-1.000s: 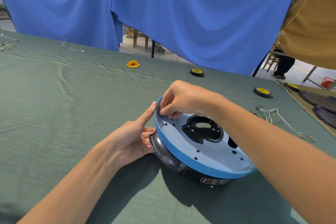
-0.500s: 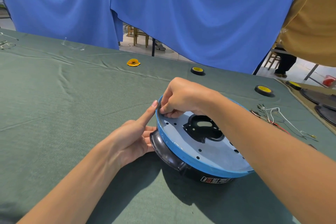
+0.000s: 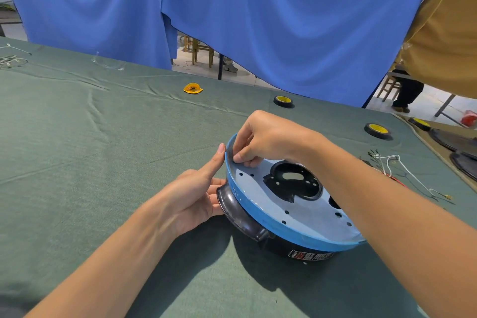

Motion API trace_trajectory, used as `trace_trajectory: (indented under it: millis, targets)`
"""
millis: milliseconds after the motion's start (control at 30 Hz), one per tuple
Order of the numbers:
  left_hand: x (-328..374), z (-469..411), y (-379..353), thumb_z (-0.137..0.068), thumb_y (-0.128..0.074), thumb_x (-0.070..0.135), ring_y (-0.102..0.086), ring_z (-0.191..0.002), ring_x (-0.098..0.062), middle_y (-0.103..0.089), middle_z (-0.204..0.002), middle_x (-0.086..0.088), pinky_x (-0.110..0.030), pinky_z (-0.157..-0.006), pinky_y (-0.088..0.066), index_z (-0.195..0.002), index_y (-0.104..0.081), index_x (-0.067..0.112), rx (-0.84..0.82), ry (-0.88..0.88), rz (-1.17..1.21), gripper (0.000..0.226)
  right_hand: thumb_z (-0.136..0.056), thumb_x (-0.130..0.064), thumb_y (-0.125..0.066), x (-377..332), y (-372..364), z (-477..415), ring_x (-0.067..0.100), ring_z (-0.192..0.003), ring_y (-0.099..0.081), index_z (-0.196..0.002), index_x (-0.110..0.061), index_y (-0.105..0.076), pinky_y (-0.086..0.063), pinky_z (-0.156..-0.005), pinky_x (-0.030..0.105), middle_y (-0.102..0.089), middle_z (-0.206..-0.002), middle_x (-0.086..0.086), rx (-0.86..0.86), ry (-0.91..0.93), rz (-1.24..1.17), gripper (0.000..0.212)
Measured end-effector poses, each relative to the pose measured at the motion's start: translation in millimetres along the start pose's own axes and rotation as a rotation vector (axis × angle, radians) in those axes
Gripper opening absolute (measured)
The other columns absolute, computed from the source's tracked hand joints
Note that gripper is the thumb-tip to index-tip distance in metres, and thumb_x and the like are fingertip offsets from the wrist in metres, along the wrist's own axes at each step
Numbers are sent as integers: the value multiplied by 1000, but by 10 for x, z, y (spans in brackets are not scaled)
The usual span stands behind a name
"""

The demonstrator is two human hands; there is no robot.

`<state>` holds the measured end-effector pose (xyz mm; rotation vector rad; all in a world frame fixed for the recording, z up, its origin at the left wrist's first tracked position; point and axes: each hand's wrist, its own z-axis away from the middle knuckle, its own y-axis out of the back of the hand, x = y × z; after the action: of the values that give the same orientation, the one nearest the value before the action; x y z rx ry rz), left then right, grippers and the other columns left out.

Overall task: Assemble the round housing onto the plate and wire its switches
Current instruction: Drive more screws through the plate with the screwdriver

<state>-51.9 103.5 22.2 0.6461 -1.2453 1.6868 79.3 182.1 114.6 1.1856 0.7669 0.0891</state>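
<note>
A black round housing [image 3: 241,212] sits on the green cloth with a plate [image 3: 258,196] covered in light blue film on top. A black ring-shaped part [image 3: 294,183] lies in the plate's central opening. My right hand [image 3: 265,137] reaches over the plate, fingers curled, and pinches the blue film at the far-left rim. My left hand [image 3: 196,196] is at the housing's left side, with its straight index finger touching the rim next to the right fingertips. Its other fingers rest against the black side. A bundle of white, red and dark wires [image 3: 395,170] lies to the right.
Two black-and-yellow tape rolls [image 3: 283,101] [image 3: 378,130] and a small yellow piece [image 3: 192,88] lie near the table's far edge. Dark round discs [image 3: 454,139] sit at the far right. A person in a mustard top [image 3: 444,33] stands at the right; blue curtains hang behind.
Both hands stay at the same spot on the plate's rim. Only the view has shifted slightly.
</note>
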Motion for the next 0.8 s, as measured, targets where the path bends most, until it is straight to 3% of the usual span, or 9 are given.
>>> trace_trajectory:
  millis: [100, 267, 433, 600, 733, 800]
  targets:
    - [0, -2, -6, -72, -70, 58, -70, -64, -29, -72, -82, -21, -33, -55, -57, -77, -77, -2, 8, -12, 2, 61, -85, -14, -73, -28, -45, -11, 7, -55, -66, -84, -7, -76, -49, -51, 13, -71, -66, 2, 47, -27, 7, 7]
    - [5, -2, -3, -70, -71, 58, -71, -63, -28, -73, -83, -21, -32, -55, -57, -73, -78, -2, 3, 0, 3, 61, -86, -17, -72, -117, -21, -2, 12, -63, -67, -81, -14, -76, -51, -56, 19, -70, -67, -1, 53, 25, 187, 7]
    - [13, 7, -11, -72, -73, 57, -70, -62, -28, -71, -82, -21, -32, -55, -57, -84, -71, -6, 12, 8, 22, 65, -85, -18, -70, -200, 2, 4, 21, -72, -62, -71, -16, -69, -52, -64, 31, -65, -69, 2, 38, 78, 381, 15]
    - [12, 4, -20, -76, -70, 58, -69, -59, -27, -71, -79, -20, -31, -53, -56, -91, -67, -8, 29, 3, 12, 68, -86, -19, -70, -223, -6, 3, 23, -75, -64, -81, -12, -74, -54, -65, 35, -68, -73, 6, 34, 95, 437, 9]
    - [-12, -10, -3, -78, -68, 57, -70, -63, -28, -72, -81, -20, -32, -56, -57, -88, -70, -7, 14, -25, 21, 65, -86, -18, -70, -191, -48, -9, 22, -73, -67, -79, -11, -74, -55, -63, 32, -71, -73, 7, 20, 77, 362, 11]
    - [-20, -19, 11, -77, -69, 57, -70, -63, -28, -72, -79, -20, -33, -56, -57, -77, -74, -5, 5, -39, 25, 62, -86, -16, -70, -159, -48, -26, 13, -63, -69, -80, -10, -76, -53, -54, 22, -71, -67, 2, -5, 22, 221, 10]
